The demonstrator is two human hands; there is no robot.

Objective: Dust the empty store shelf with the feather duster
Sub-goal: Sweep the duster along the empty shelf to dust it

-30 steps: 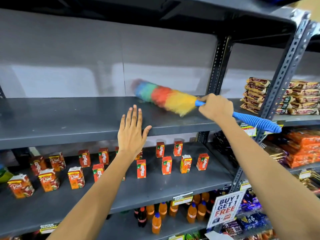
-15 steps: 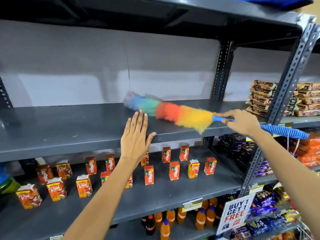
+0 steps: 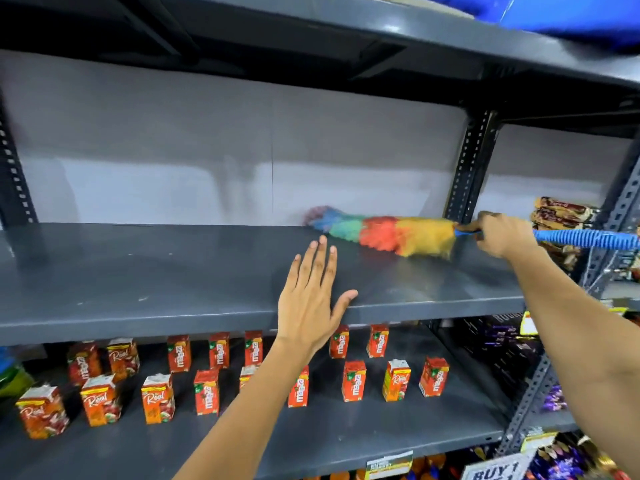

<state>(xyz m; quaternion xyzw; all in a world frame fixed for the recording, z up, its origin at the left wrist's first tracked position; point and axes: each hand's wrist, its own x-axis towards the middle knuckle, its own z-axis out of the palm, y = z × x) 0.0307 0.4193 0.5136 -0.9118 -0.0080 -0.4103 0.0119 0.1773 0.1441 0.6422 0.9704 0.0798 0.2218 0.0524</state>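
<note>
The empty dark grey metal shelf (image 3: 156,271) spans the view at chest height. A rainbow feather duster (image 3: 384,233) with yellow, red, green and blue fluff lies across the shelf's right rear part, its blue ribbed handle (image 3: 585,239) pointing right. My right hand (image 3: 502,233) is shut on the handle just behind the fluff. My left hand (image 3: 311,299) rests flat on the shelf's front edge, fingers spread and pointing up, left of and in front of the duster.
A lower shelf (image 3: 346,438) holds several small red and orange juice cartons (image 3: 353,381). A perforated upright post (image 3: 467,168) stands behind the duster. Stacked snack packets (image 3: 561,216) fill the bay to the right. Another shelf (image 3: 346,15) hangs overhead.
The duster has swept from the shelf's front edge back toward the rear wall and to the right, with my right hand following. My left hand has stayed on the front edge.
</note>
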